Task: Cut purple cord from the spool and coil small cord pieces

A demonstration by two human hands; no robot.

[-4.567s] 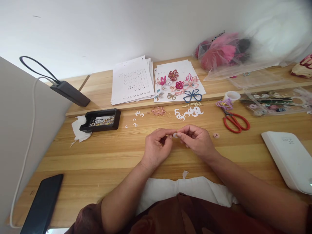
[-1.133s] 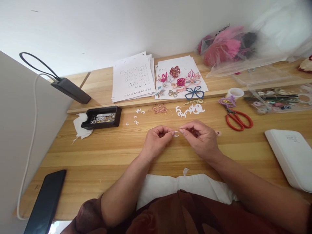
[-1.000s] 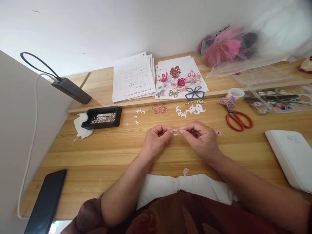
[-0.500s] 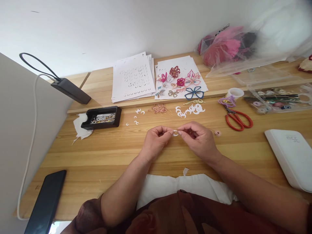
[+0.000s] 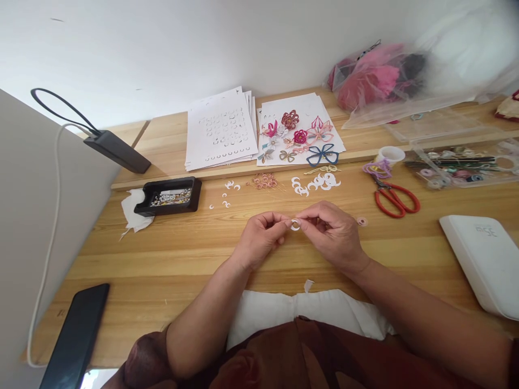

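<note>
Grip of the left hand (image 5: 261,240), head view: thumb and forefinger pinched together on one white crescent (image 5: 295,226). Grip of the right hand (image 5: 332,235): likewise closed, on the opposite side of that crescent. The white crescent was held above the surface (image 5: 182,275), between the two hands, its ends partly covered by fingertips.

Counted singly: one pair of red-handled cutters (image 5: 397,200); one pink coil (image 5: 362,221), just beside the right hand; one white roll (image 5: 390,155); one dark phone (image 5: 77,335); one white device (image 5: 478,259); one black device (image 5: 117,151) with a looped strap.

Counted in groups: two sets of paper sheets, the left stack (image 5: 221,129) marked with rows of crescent shapes, the right sheets (image 5: 300,107) bearing several flower pieces (image 5: 322,154), red, pink, pale, olive and blue. Loose white crescents (image 5: 324,182), large, overlapped, exact number unclear; small crescents (image 5: 226,204), a few, to their left; pink curls (image 5: 265,181) on thin wires, clustered between, too close to count.

In the way: a purple piece (image 5: 378,168) lay over the cutters' front end; a white tissue (image 5: 135,213) sat partly under the black tray.

Containers: one black tray (image 5: 195,197), holding silver and gold beads; one clear box (image 5: 458,181), holding small spools and dark strips; one clear bag (image 5: 377,81), holding pink, red and black material.
</note>
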